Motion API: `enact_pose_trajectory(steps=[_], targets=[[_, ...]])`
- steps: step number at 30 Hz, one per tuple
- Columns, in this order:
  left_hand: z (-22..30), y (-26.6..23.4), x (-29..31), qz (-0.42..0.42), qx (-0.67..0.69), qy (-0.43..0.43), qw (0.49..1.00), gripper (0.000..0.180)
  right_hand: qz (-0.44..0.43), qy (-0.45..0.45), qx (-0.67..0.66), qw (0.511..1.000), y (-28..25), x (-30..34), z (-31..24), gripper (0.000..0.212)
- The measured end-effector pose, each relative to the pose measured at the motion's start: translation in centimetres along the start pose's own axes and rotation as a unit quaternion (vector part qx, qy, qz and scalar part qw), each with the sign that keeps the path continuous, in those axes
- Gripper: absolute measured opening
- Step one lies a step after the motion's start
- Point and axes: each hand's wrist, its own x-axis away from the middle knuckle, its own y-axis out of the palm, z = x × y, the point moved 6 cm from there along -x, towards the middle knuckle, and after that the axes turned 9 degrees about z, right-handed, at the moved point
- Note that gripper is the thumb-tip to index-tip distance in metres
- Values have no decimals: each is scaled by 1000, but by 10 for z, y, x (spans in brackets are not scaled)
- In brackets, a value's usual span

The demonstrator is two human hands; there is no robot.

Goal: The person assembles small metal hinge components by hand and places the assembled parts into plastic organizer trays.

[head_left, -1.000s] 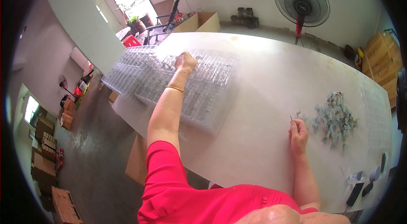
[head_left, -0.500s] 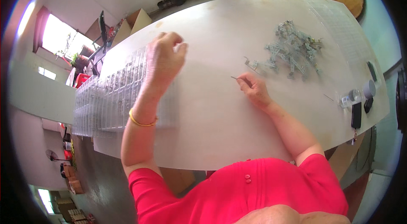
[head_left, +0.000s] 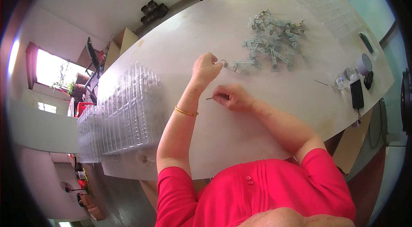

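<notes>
Stacked at the left of the frame on a pale table (head_left: 223, 21): transparent gridded trays (head_left: 133, 111), with greyish contents dimly visible through the glare; seemingly the finished share, though too hazy for a count or a check of each compartment. Near mid-frame, with a gold bangle (head_left: 186, 111) at the wrist, a left hand (head_left: 207, 71), curled, thumb and forefinger close together at the near end of a grey metal part (head_left: 234, 70); whether pinched on it or merely beside it, impossible to tell. Just below, a right hand (head_left: 234, 97), closed around a thin rod (head_left: 209, 98), one tip jutting leftward. Right of centre in the upper frame, a tangled heap of metal parts (head_left: 274, 40), loose on the tabletop and outside any tray: apparently the share left, and a sizeable one. Farther right, lying alone, a second rod (head_left: 321, 83); above, toward the upper right corner, a flat transparent tray (head_left: 330, 10), contents, if any, too faint to tell. Near the right edge, a plastic bottle (head_left: 346, 77) and a black phone-like slab (head_left: 356, 94).
</notes>
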Motion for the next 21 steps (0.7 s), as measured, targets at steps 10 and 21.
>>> enact_pose_trajectory(steps=[10, 21], targets=[[-29, 33, -7, -106, 149, -98, 978, 39, -100, 86, -90, 987, 3, 3, 5, 7], [-26, 50, -7, -96, 193, -89, 972, 36, -130, 134, -100, 977, 2, 3, 1, 9]])
